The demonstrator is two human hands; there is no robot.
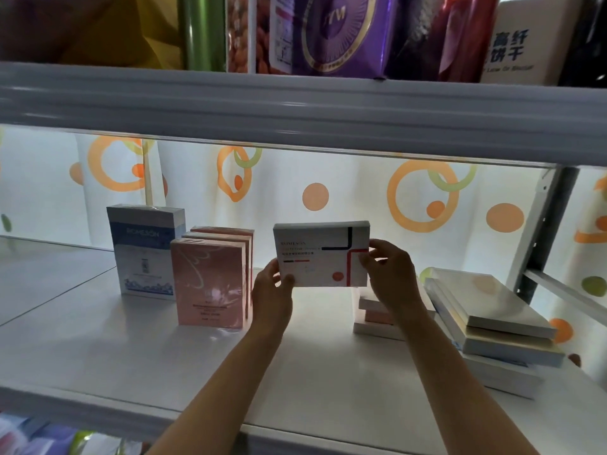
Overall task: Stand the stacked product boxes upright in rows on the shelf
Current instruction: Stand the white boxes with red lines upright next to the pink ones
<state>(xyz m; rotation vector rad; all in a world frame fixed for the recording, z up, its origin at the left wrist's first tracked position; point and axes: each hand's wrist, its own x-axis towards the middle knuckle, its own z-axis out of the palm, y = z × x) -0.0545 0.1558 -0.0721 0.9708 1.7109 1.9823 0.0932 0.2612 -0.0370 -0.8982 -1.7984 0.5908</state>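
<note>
Both hands hold a white box with red and black lines [320, 254] above the white shelf [98, 362], its long side level and its front facing me. My left hand [272, 290] grips its lower left corner; my right hand [389, 270] grips its right edge. Left of it stand three pink boxes [210, 280] upright in a row, one behind the other, and a taller blue-and-white box [144, 251] beside them. A low stack of flat boxes [377, 318] lies behind my right wrist. Another stack of flat white boxes [492, 326] lies at the right.
The upper shelf's grey front rail [295, 106] runs overhead, with purple and red packages [335, 34] on top. A curtain with orange circles [315, 195] hangs behind. A grey upright post [542, 231] stands at the right. Packets [49, 438] show on the shelf below.
</note>
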